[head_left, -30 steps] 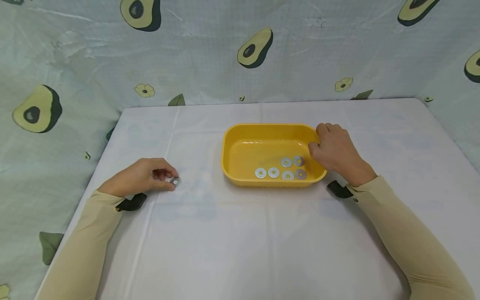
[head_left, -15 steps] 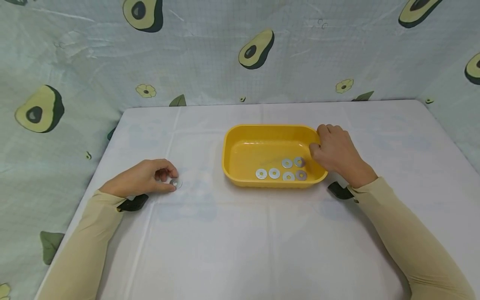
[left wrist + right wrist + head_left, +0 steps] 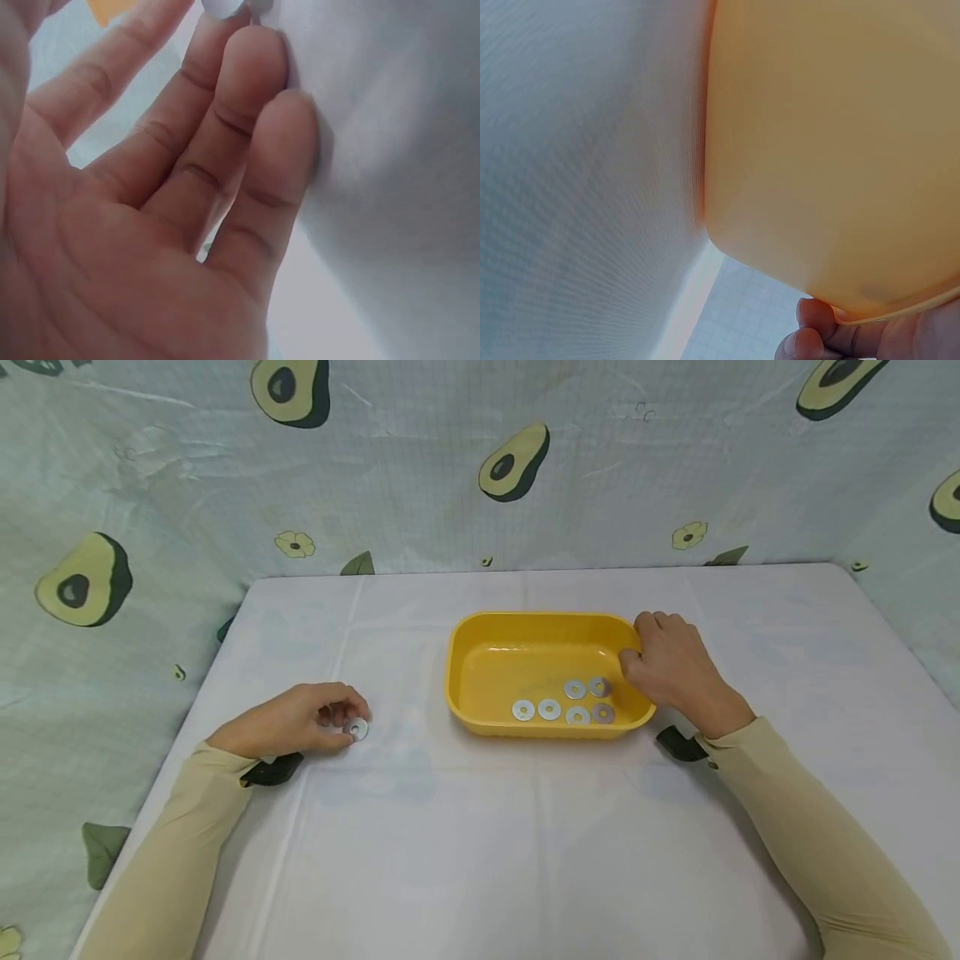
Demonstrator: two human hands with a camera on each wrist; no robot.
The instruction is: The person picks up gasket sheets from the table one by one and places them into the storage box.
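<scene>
A round metal washer (image 3: 356, 729) with a centre hole sits at the fingertips of my left hand (image 3: 292, 718), pinched between thumb and fingers low over the white table. In the left wrist view only part of the washer (image 3: 223, 6) shows at the top edge, beside bent fingers; the thumb's contact is out of sight there. My right hand (image 3: 671, 668) grips the right rim of a yellow tray (image 3: 480, 724). From the right wrist, the tray's outer wall (image 3: 832, 165) fills much of the view, with curled fingers (image 3: 806, 341) under its rim. Several flat washers (image 3: 549, 709) lie inside the tray.
The tray stands near the middle of the table (image 3: 480, 843), which has a white cover. An avocado-print curtain (image 3: 405, 468) hangs behind the table and along its left side. Both wrists carry black cameras (image 3: 273, 770).
The left hand has shifted slightly right, and the washer at its fingertips has turned so more of its face shows. The right hand and the tray stay in place.
</scene>
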